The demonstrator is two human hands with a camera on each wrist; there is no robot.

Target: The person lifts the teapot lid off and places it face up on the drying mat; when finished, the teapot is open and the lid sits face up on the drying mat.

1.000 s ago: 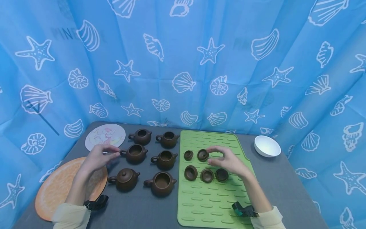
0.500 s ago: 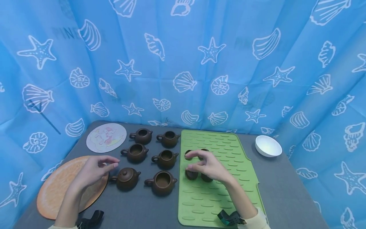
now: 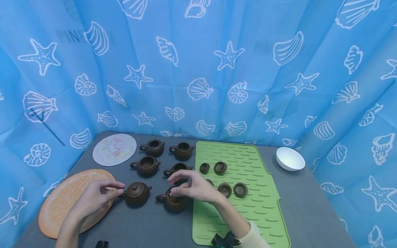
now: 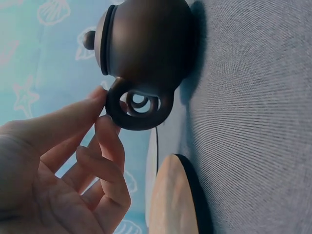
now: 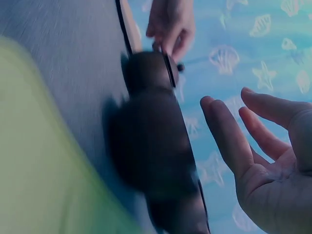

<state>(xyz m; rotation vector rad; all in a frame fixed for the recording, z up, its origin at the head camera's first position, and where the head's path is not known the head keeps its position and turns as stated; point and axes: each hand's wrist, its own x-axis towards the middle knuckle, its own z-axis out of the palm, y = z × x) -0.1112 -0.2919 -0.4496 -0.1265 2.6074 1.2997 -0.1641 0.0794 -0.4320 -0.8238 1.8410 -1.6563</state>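
Note:
A brown lidded teapot stands on the grey table, its loop handle towards my left hand. In the left wrist view, my thumb and forefinger tips pinch the edge of that handle. My right hand hangs over a lidless teapot with fingers apart and nothing between them. Seen from the right wrist, the right hand's fingers stay clear of the dark pots. Further lidless teapots, such as one behind the lidded one, stand in two columns. Several small lids lie on the green mat; the right hand partly hides one.
The green ribbed mat covers the table right of the teapots. At the far right stands a white bowl. An orange-slice round mat lies at left, with a pale printed disc behind it. Blue curtain surrounds the table.
My left hand has moved nearer, from the middle teapot's handle to the lidded teapot's handle. My right hand has swept left from the lids to above the front lidless teapot.

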